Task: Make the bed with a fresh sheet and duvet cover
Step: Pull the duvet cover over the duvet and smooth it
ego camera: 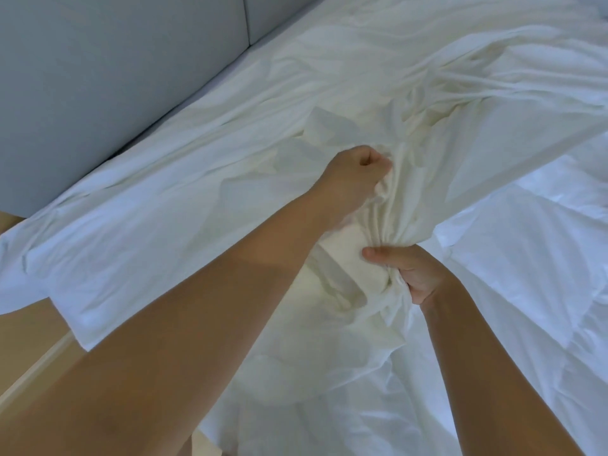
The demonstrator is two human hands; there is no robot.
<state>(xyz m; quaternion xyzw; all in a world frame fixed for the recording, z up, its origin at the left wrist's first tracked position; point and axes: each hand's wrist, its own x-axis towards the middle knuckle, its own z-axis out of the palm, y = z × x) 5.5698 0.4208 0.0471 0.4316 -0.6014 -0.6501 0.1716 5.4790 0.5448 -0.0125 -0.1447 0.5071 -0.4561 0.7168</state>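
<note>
A white duvet cover [444, 103] lies crumpled across the bed, bunched into tight folds at the centre. My left hand [353, 174] is closed in a fist on the gathered cloth at the upper end of the bunch. My right hand [411, 274] grips the same bunch lower down, thumb over the folds. A flat white sheet [158, 222] spreads to the left, its corner hanging over the bed edge. Puffy white duvet [533, 264] lies to the right, under the cover's lifted edge.
A grey padded headboard [108, 70] runs along the upper left. Pale wooden floor [29, 350] shows at the lower left beside the bed edge.
</note>
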